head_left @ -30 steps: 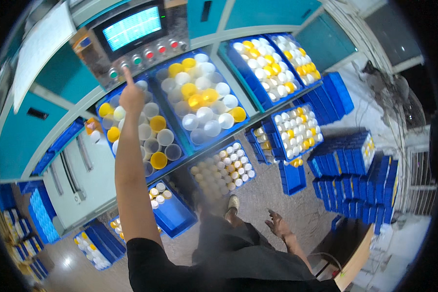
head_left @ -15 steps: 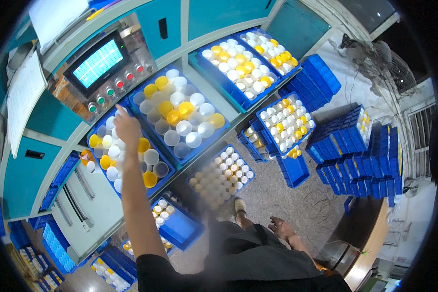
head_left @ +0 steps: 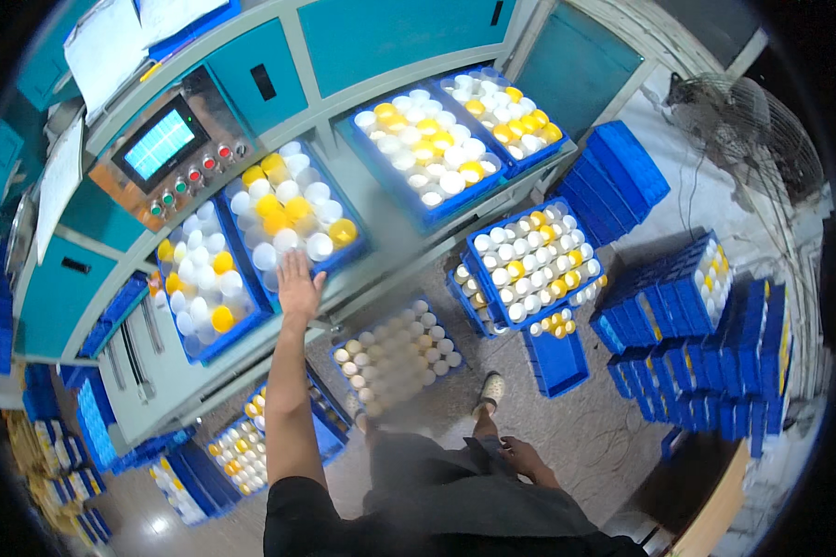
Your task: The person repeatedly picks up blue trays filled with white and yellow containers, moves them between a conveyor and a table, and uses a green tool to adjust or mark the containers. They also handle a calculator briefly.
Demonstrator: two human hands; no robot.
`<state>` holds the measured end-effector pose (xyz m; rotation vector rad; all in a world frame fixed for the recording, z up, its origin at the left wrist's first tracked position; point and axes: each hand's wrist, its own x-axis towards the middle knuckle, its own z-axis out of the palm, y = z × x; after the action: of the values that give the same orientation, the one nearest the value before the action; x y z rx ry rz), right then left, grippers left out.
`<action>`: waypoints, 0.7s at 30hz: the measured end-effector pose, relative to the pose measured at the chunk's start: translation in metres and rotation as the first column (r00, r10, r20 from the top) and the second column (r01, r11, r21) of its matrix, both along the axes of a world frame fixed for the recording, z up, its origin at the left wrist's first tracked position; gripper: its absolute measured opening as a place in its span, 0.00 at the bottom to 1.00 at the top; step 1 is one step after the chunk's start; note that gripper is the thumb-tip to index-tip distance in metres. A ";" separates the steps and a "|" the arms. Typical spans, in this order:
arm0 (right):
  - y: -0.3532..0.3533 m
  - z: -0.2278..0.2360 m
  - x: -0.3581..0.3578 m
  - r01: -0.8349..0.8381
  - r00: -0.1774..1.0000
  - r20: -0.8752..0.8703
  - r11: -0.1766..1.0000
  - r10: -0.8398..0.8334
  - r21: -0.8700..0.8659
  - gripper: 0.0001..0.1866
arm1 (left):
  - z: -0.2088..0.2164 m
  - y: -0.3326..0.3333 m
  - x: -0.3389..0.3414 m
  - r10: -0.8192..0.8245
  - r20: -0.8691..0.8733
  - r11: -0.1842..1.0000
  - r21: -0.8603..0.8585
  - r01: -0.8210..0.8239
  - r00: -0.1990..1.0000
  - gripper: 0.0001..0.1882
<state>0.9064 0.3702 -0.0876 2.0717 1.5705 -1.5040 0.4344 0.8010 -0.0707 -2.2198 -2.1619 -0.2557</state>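
My left hand (head_left: 299,286) lies at the near edge of a blue tray (head_left: 348,265) on the machine's ledge, palm down with fingers stretched out. White and yellow round cup-like pieces (head_left: 293,212) fill that tray, and the fingertips reach the nearest ones. I cannot tell whether the hand presses on the tray or only rests there. Just left of it sits a second blue tray (head_left: 225,351) of similar pieces. My right hand (head_left: 528,461) hangs low beside my dark clothing, partly in shadow, with its fingers loosely apart and nothing visible in them.
A control panel with a lit screen (head_left: 160,146) and round buttons stands behind the trays. Two more filled trays (head_left: 427,153) sit farther right on the ledge. On the floor are a filled tray (head_left: 399,353), stacked blue trays (head_left: 659,288) and an empty blue tray (head_left: 557,364). A fan (head_left: 748,135) stands far right.
My left hand has moved from over the left tray, near the panel buttons, to the near edge of the neighbouring tray. My right hand has drawn closer to my body. The view has shifted.
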 end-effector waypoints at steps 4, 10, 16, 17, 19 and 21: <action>-0.012 -0.051 0.167 -0.035 0.998 -0.060 0.999 0.036 0.010 0.24 | -0.039 -0.074 0.099 0.117 0.137 0.983 0.128 -0.135 0.984 0.34; -0.019 0.006 0.394 -0.008 0.918 0.392 0.984 -0.063 0.178 0.21 | -0.109 -0.209 0.287 0.026 0.432 0.921 -0.361 0.146 0.902 0.27; 0.064 0.016 0.461 -0.057 0.926 0.369 0.937 -0.080 0.346 0.20 | -0.129 -0.260 0.342 0.027 0.341 0.701 -0.677 0.225 0.940 0.30; 0.089 0.008 0.446 -0.014 0.928 0.348 0.921 -0.132 0.389 0.20 | -0.132 -0.262 0.336 0.144 0.334 0.697 -0.703 0.145 0.931 0.30; 0.140 0.003 0.412 0.080 0.981 0.146 0.958 -0.124 0.275 0.24 | -0.138 -0.261 0.320 0.419 0.312 0.697 -0.712 -0.082 0.853 0.30; 0.188 0.009 0.371 -0.131 0.989 0.109 0.932 0.099 0.337 0.24 | -0.140 -0.253 0.301 0.486 0.250 0.675 -0.716 -0.179 0.837 0.34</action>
<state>1.2773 0.5585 -0.0782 2.1348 1.9986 -1.1445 0.7354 0.5482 -0.2110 -2.0798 -3.3093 0.1025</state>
